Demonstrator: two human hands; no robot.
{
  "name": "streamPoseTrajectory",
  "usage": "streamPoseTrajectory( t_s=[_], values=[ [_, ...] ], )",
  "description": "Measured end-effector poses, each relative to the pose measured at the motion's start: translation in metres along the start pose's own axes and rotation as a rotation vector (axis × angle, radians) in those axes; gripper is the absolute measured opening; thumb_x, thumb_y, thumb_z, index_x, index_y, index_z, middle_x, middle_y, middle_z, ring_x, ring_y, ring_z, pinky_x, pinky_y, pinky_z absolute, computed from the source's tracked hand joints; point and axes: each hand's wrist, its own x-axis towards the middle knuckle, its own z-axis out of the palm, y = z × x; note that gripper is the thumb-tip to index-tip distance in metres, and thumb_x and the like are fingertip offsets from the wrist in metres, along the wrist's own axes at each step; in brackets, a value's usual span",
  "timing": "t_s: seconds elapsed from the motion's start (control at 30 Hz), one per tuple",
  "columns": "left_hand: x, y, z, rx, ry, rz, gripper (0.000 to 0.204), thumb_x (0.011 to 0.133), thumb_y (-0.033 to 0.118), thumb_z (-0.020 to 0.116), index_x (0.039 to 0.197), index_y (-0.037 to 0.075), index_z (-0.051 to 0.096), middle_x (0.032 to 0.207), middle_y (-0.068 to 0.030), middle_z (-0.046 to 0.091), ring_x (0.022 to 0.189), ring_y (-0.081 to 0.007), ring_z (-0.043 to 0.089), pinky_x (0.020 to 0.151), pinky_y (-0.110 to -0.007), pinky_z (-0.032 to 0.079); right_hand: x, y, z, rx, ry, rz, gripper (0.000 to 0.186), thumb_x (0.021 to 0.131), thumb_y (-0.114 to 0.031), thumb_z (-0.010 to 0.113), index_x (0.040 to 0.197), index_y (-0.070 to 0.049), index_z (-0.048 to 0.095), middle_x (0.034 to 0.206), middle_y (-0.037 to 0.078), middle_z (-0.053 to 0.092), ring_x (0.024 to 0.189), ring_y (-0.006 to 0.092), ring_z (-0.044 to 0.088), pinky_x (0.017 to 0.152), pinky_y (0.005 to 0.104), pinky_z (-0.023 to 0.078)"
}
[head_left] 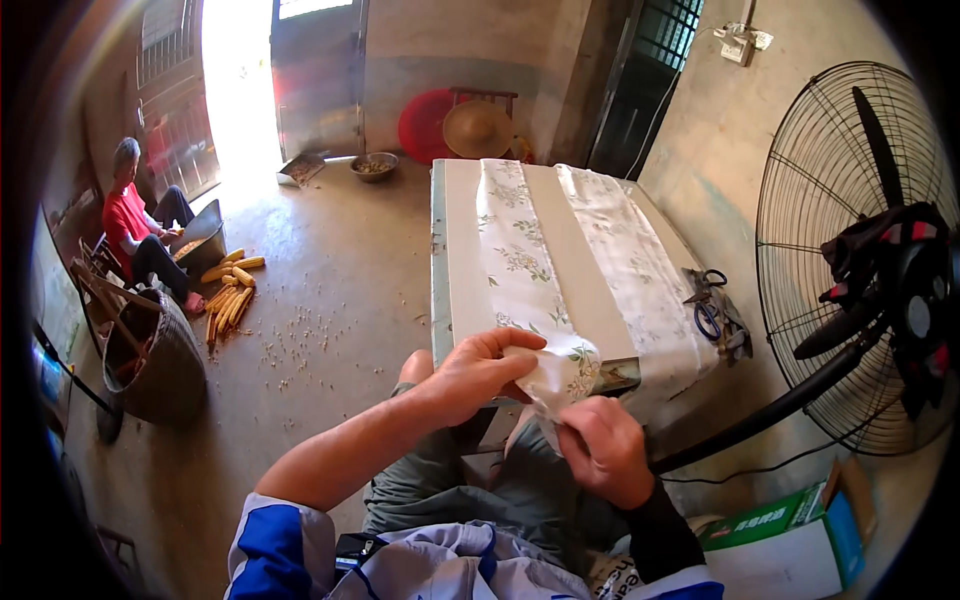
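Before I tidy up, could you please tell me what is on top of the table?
Two white floral fabric strips lie on the table, with scissors by its right edge. What lies beneath the strips is covered.

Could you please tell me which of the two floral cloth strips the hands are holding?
The left strip: its near end is pinched by the left hand and right hand, while the right strip lies untouched.

Count. Floral fabric strips (520,235): 2. Wearer's hands: 2, left hand (470,378) and right hand (608,450). Table (568,250): 1. Scissor handle loops (697,315): 2; pairs, cannot tell. Fan (918,315): 1. Carton (775,555): 1. Woven basket (165,365): 1. Straw hat (476,130): 1. Other person (120,215): 1. Corn cobs (232,303): more than six, overlapping.
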Motion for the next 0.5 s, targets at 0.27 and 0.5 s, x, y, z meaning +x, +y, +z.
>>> streamPoseTrajectory(
  t_s=[0.27, 0.5],
  values=[
    [0.083, -0.006, -0.009, -0.113, -0.025, 0.037, 0.040, 0.098, 0.011, 0.066, 0.135, -0.002, 0.061, 0.113, -0.0118, 0.070, 0.097, -0.0187, 0.070, 0.087, -0.033, 0.058, -0.010, -0.012, -0.033, 0.173, -0.136, -0.084, 0.030, 0.075, 0.001, 0.082, 0.101, -0.006, 0.067, 0.087, 0.007, 0.066, 0.073, 0.0276, 0.064, 0.064, 0.0382, 0.051],
    [0.186, 0.029, -0.058, -0.121, 0.221, 0.191, 0.039, 0.096, 0.016, 0.066, 0.131, -0.002, 0.064, 0.116, -0.0129, 0.070, 0.104, -0.0236, 0.070, 0.088, -0.038, 0.059, -0.007, -0.004, -0.049, 0.412, -0.204, -0.121, 0.028, 0.073, 0.001, 0.080, 0.098, -0.006, 0.069, 0.083, 0.005, 0.065, 0.069, 0.0236, 0.063, 0.061, 0.0354, 0.050]
  ],
)
